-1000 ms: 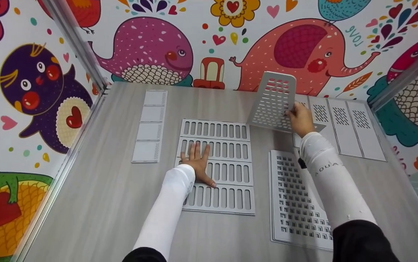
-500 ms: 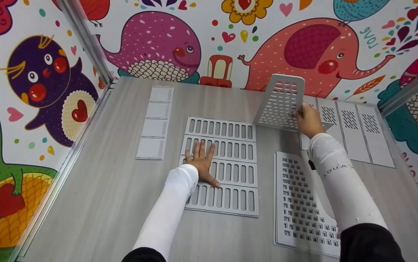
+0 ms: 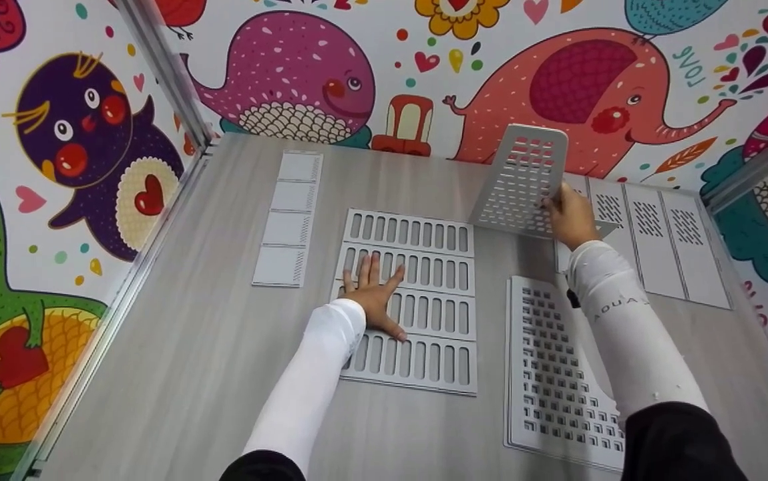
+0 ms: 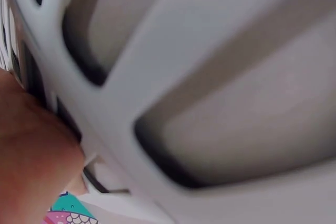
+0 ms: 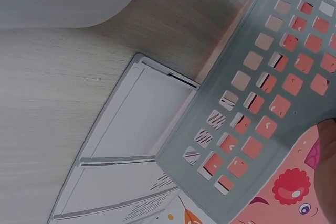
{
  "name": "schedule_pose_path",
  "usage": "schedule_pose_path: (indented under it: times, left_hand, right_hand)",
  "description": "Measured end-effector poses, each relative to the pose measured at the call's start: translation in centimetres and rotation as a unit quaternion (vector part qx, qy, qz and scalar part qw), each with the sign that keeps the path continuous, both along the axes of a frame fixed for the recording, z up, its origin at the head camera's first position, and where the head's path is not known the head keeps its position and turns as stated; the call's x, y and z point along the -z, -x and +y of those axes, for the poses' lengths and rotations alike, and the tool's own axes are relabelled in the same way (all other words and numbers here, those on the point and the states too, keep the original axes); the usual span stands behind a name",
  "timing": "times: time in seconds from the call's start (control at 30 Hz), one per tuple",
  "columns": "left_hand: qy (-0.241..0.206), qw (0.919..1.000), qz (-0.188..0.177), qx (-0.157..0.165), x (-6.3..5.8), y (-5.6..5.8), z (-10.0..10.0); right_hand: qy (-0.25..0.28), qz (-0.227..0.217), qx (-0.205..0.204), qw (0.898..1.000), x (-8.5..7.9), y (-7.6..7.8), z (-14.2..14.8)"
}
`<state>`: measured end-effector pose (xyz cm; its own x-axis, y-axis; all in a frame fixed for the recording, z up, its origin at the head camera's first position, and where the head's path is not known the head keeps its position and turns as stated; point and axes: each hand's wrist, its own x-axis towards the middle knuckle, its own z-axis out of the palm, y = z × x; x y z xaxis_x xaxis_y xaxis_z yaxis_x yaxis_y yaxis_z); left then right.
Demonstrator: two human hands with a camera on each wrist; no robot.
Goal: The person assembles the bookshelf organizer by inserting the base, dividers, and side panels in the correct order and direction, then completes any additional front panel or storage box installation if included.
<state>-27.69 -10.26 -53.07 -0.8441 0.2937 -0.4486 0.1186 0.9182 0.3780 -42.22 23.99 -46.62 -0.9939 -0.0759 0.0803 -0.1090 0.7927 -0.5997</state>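
My left hand lies with fingers spread on a flat grey panel with rows of long slots. In the left wrist view, those slots fill most of the picture, with part of the hand at the left edge. Toward the back right, my right hand grips a thin grey panel with small square holes and a curved side. It stands steeply tilted; whether its lower edge touches the table cannot be told. The right wrist view shows the perforated panel close up, with the thumb at its edge.
Perforated pieces lie stacked at the front right, partly under the right arm. A flat sectioned panel with short slits lies behind the right hand. At the left is a narrow four-part strip. Patterned walls bound the table.
The head view has shifted slightly. The held panel's upper edge dipped a little, then rose again. My left hand has stayed in place on the slotted panel.
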Motion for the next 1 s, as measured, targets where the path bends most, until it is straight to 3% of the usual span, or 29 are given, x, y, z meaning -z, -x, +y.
schedule_pose_path:
  times: [0.17,0.4,0.53,0.67,0.87,1.0]
  left_hand:
    - [-0.003,1.0,0.002,0.0,0.2,-0.1,-0.3]
    - [-0.005,1.0,0.004,0.001,0.5,-0.1,-0.1]
    - [-0.006,0.9999,0.011,0.003,0.4,0.2,0.0]
    - [0.0,1.0,0.007,0.0,0.3,0.4,-0.2]
    - [-0.002,1.0,0.001,-0.002,0.5,0.3,-0.3]
    - [-0.005,1.0,0.001,0.001,0.3,0.2,-0.1]
  right_hand:
    - [0.005,-0.01,-0.002,1.0,0.0,0.4,-0.7]
    - [0.014,0.044,-0.044,0.998,0.3,1.0,-3.0]
    - [0.008,0.071,-0.031,0.997,0.3,1.4,-3.4]
    - [0.007,0.066,-0.034,0.997,0.2,1.5,-3.7]
    - [-0.039,0.03,0.022,0.999,1.1,1.2,-4.6]
    - [-0.062,0.035,0.066,0.995,1.8,1.2,-4.9]
